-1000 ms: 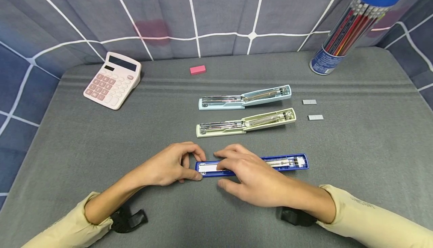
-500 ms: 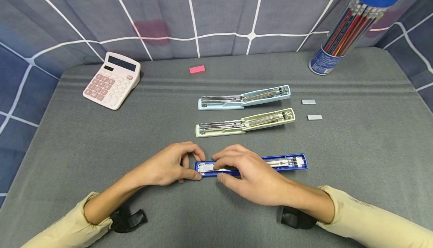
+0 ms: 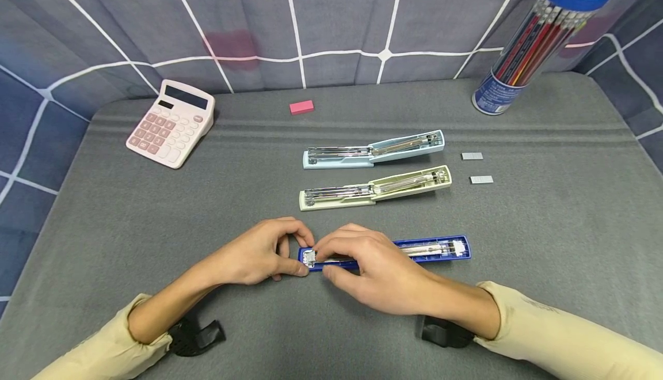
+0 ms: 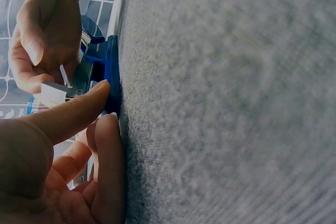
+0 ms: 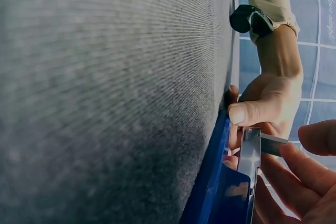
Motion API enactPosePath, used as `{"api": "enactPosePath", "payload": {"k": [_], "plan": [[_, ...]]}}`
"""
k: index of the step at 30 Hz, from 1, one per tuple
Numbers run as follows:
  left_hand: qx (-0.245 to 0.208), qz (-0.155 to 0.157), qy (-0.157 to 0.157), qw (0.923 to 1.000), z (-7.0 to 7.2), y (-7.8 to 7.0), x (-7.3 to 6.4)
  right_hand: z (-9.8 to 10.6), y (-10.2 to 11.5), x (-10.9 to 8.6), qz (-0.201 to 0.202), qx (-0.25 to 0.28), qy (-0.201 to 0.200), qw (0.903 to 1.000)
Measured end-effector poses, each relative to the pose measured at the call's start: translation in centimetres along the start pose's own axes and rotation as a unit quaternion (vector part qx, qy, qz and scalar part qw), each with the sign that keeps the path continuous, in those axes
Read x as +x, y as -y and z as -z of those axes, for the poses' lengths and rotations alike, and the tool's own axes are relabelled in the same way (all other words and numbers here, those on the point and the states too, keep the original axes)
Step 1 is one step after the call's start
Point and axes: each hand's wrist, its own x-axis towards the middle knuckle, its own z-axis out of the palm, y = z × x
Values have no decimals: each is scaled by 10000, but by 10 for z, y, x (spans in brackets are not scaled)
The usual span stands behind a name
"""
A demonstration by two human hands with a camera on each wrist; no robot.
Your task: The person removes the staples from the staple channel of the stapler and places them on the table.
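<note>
A blue stapler point(image 3: 435, 247) lies opened out flat before me, its silver magazine facing up. My left hand point(image 3: 259, 258) pinches its left end between thumb and fingers. A small strip of staples point(image 5: 273, 144) sits at that end and sticks up out of the magazine in both wrist views. Over the middle of the stapler, my right hand point(image 3: 385, 273) touches the strip with a fingertip. Its thumb point(image 5: 317, 137) stays apart from the strip. Behind lie a pale green stapler point(image 3: 342, 197) and a light blue stapler point(image 3: 339, 156), both opened.
Two staple strips lie right of the staplers, a rear strip point(image 3: 472, 156) and a nearer strip point(image 3: 481, 179). A pink calculator point(image 3: 172, 124) sits at the back left, a pink eraser point(image 3: 301, 107) at the back middle. A pencil tub point(image 3: 538, 52) with blue lid stands back right.
My right hand has moved slightly left along the blue stapler. The staple strip, flat and longer-looking before, now shows as a short piece at the left end. My left hand has kept its place.
</note>
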Motion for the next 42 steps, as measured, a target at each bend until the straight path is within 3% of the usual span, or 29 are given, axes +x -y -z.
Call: {"api": "enactPosePath", "payload": {"k": [11,20,29,42], "plan": [[50,5,19,10000,0,0,1,-4,4,8,-135,229,-156,9995],[147,-163,-15,9998,1,2,0,-10,2,12,75,-75,-458,9989],[77,-74,-29,9999,0,1,0,-14,2,16,-173,-45,-502,9986],[121,-172,-14,9998,1,2,1,-10,1,18,-120,556,-520,9970]]}}
